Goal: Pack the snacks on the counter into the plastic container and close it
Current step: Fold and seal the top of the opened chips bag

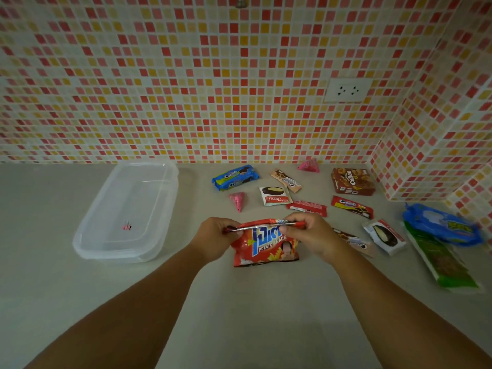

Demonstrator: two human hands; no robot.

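Observation:
A red potato snack bag point(265, 249) is held over the counter at the centre, gripped along its top seam by my left hand point(215, 239) and my right hand point(312, 234). The clear plastic container point(87, 235) sits open to the left, with only a small pink mark showing inside. Loose snacks lie behind and to the right: a blue cookie pack point(235, 177), a pink cone packet point(237, 201), a choco pie point(274, 196), a brown Collon box point(352, 181), a red cookie pack point(351, 206) and another choco pie point(384, 236).
At the far right lie a blue wrapped pack point(442, 225) and a green packet point(442, 259). A second pink packet point(308, 165) rests by the tiled wall. A wall socket point(347, 90) sits above. The counter ends at a tiled corner on the right.

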